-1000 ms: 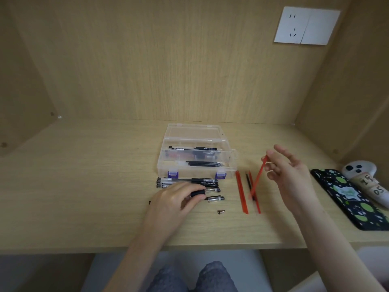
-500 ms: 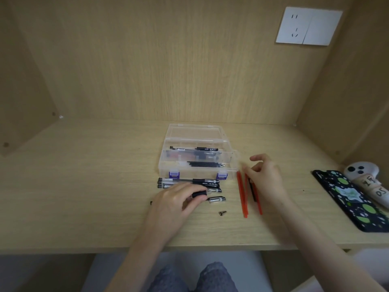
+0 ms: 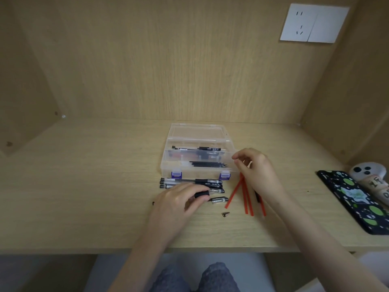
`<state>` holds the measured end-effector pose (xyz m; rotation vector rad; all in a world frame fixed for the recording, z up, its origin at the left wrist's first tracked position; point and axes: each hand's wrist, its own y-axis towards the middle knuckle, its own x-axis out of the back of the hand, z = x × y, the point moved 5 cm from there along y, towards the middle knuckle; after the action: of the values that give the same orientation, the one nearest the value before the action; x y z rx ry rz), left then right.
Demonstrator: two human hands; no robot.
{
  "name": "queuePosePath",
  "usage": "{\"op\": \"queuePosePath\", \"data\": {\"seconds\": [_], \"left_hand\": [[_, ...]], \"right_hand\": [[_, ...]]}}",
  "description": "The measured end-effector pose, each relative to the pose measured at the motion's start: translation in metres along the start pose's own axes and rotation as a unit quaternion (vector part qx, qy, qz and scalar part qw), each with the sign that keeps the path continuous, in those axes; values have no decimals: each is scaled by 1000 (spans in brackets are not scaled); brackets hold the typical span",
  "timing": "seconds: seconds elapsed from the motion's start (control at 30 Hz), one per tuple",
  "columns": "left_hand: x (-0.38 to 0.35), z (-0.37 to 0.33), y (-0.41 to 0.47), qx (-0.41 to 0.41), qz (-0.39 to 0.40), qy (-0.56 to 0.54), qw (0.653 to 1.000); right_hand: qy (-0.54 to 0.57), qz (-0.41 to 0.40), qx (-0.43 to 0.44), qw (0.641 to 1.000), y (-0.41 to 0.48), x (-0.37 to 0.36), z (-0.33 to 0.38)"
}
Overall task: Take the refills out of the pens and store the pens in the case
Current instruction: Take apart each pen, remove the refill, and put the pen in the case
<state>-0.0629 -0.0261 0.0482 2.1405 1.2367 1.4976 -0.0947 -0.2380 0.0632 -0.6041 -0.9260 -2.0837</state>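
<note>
On the desk (image 3: 84,186), toward the middle of its front edge, the left hand (image 3: 179,205) curls its fingers and thumb round a pen (image 3: 201,194), gripping near the black rubber sleeve. That sleeve is probably the best hold: the clear barrel looks light, stiff and slick. Just behind it, the stacked pens (image 3: 189,183) lie against the front wall of the open clear case (image 3: 168,165), where black refills (image 3: 208,164) already rest. A loose metal tip (image 3: 225,214), small and likely to roll, sits nearer the front edge. To its right the red refills (image 3: 245,199) fan out, thin, light and probably bendy, best pinched mid-length. The right hand (image 3: 256,171) arches over their far ends with fingers bent. I cannot tell whether it grips one.
</note>
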Motion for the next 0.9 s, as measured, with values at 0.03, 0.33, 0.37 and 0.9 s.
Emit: {"op": "queuePosePath", "data": {"seconds": [0.03, 0.33, 0.37, 0.9], "left_hand": [[0, 0, 0, 1, -2, -1, 1000], [0, 2, 1, 2, -18, -15, 1000], [0, 2, 1, 2, -19, -16, 1000], [-1, 2, 1, -1, -19, -12, 1000]], "right_hand": [[-3, 6, 6, 1000, 0, -1, 1], [-86, 185, 66, 977, 24, -25, 25], [-105, 219, 65, 968, 27, -31, 27], [-207, 266, 74, 939, 31, -52, 15]]}}
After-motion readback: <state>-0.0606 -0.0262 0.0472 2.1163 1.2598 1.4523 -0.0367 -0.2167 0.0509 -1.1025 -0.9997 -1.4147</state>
